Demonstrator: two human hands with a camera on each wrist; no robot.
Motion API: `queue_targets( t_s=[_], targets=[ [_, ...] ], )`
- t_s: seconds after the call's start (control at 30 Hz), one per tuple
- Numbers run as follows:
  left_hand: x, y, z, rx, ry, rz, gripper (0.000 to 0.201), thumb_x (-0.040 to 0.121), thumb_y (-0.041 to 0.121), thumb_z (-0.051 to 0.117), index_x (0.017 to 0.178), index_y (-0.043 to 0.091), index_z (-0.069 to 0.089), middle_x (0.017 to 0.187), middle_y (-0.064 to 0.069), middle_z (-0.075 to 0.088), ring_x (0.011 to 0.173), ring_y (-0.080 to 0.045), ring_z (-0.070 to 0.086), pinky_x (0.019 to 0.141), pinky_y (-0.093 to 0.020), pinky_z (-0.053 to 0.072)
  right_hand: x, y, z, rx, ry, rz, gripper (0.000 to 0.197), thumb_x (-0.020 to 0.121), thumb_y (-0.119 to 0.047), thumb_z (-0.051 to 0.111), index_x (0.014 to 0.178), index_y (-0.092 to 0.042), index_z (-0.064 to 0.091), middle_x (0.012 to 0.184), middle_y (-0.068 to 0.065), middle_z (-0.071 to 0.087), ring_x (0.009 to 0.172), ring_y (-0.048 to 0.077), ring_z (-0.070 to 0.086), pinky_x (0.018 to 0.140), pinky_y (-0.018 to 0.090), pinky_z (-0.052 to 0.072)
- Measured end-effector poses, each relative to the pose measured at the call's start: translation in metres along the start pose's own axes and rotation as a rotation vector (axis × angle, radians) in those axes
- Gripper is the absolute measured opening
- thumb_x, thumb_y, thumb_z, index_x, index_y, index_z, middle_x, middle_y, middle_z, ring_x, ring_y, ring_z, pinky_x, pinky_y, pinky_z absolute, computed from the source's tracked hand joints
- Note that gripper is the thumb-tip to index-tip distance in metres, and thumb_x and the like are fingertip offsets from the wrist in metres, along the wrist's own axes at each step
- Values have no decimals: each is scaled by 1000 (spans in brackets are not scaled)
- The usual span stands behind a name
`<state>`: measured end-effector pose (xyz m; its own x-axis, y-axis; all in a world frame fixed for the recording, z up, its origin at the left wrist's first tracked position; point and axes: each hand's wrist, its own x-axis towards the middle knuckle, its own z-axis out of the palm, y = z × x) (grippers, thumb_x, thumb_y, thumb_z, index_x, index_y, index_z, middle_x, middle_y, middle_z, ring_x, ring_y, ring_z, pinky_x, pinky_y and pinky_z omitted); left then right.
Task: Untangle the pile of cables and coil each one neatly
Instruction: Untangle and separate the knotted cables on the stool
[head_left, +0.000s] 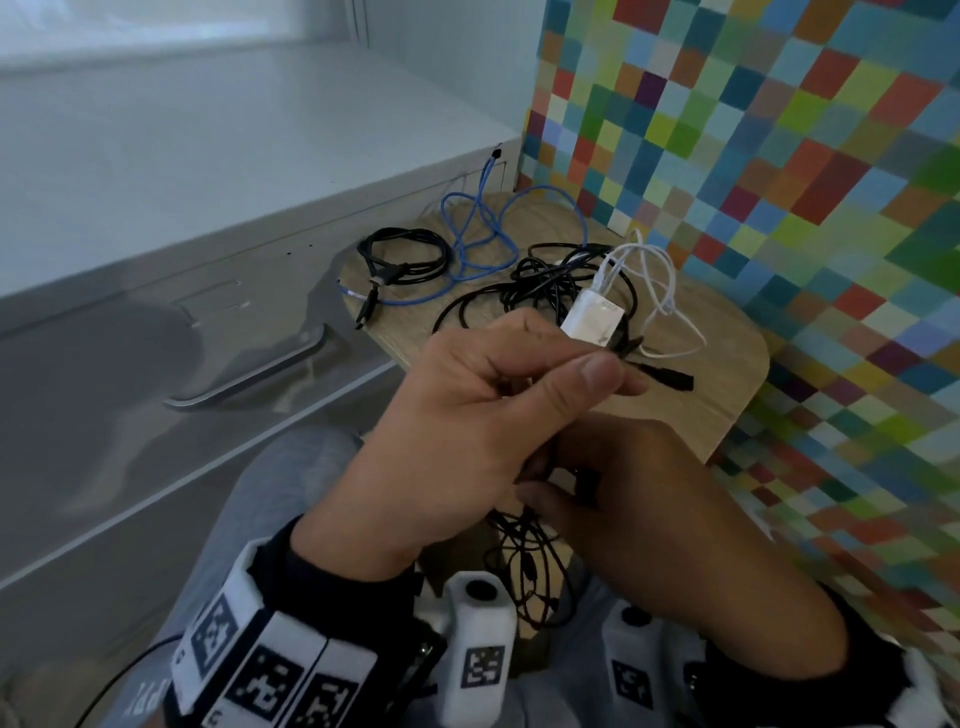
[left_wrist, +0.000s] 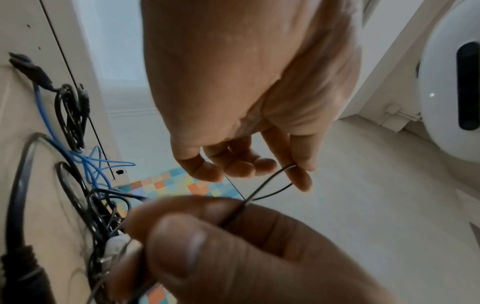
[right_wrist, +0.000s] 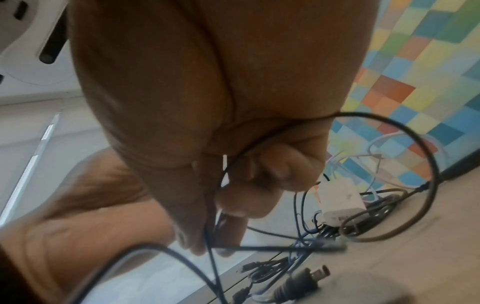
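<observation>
A thin black cable is pinched in the left hand and the right hand. Both grips are narrow. More cables are left tangled on the worktop.

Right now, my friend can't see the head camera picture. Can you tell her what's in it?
Two hands, the left hand above the right hand, hold a thin black cable over the person's lap. Behind them a small wooden table holds a blue cable, tangled black cables and a white charger with its white cord.
</observation>
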<state>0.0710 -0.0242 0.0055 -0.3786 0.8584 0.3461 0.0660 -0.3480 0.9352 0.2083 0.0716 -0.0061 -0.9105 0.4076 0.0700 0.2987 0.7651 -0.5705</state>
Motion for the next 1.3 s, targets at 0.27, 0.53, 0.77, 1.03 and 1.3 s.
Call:
queue_targets(
  t_s=[0.27, 0.53, 0.77, 1.03, 1.3],
  targets=[
    [5, -9, -20, 156, 78, -71, 24, 100, 24, 55, 110, 27, 77, 92, 12, 73, 94, -6, 67, 84, -22, 50, -5, 6, -35, 469, 282, 56, 19, 94, -17, 66, 84, -24, 80, 80, -10, 77, 66, 11, 73, 55, 26, 57],
    [5, -30, -18, 329, -332, -320, 30, 93, 23, 69, 123, 30, 69, 109, 11, 76, 106, -5, 70, 99, -32, 54, -11, 10, -57, 891, 490, 20, 24, 85, -34, 62, 79, -21, 81, 87, 9, 75, 65, 31, 70, 54, 31, 53],
    [1, -26, -7, 198, -365, -293, 11, 91, 29, 72, 100, 21, 74, 88, 5, 76, 81, -11, 74, 78, -27, 59, -10, 21, -63, 1045, 590, 72, 25, 90, -23, 56, 83, -15, 78, 90, 8, 73, 64, 26, 69, 53, 28, 54],
    [2, -39, -13, 253, -177, -137, 10, 93, 29, 67, 84, 26, 69, 80, -14, 65, 75, -35, 60, 70, -45, 52, -13, 28, -57, 806, 510, 183, 23, 76, -31, 73, 94, -19, 80, 80, 14, 69, 49, 24, 46, 44, 28, 37],
    [9, -31, -27, -290, 203, -112, 20, 100, 22, 41, 83, 13, 45, 50, -1, 39, 45, -28, 51, 63, -39, 50, -17, 47, -50, 359, 559, 265, 17, 90, -13, 76, 83, -28, 77, 71, -2, 71, 56, 21, 61, 57, 36, 56]
  ],
)
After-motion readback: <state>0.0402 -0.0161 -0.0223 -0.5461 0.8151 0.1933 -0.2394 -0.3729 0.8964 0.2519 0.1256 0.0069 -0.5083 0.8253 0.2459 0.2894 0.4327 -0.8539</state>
